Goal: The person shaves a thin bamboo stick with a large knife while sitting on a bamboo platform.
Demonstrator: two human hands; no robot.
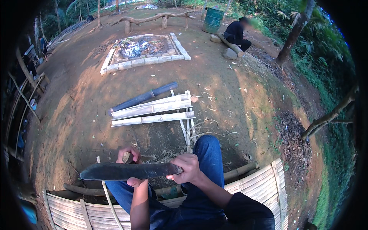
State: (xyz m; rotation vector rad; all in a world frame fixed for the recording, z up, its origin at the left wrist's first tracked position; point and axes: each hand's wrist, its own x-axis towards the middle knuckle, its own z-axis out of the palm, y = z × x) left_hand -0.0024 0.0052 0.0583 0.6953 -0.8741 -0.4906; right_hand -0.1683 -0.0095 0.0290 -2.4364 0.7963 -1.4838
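Note:
My right hand (185, 167) is closed round the handle of a machete (126, 171), whose broad dark blade points left across my lap. Partly behind the blade is my left hand (132, 151), its fingers curled round a small tan piece (127, 157) that looks like wood or bamboo. The left thumb shows below the blade; the rest of that grip is hidden. A thin bamboo strip (109, 203) runs up past my left leg and behind the blade; whether my left hand touches it, I cannot tell.
Split bamboo halves (153, 118) and a dark bamboo pole (143, 98) lie ahead, with curled shavings (209, 122) beside them. Farther off are a brick-edged fire pit (143, 61), a green drum (213, 20) and a seated person (237, 33). Bamboo slats (249, 189) lie under me.

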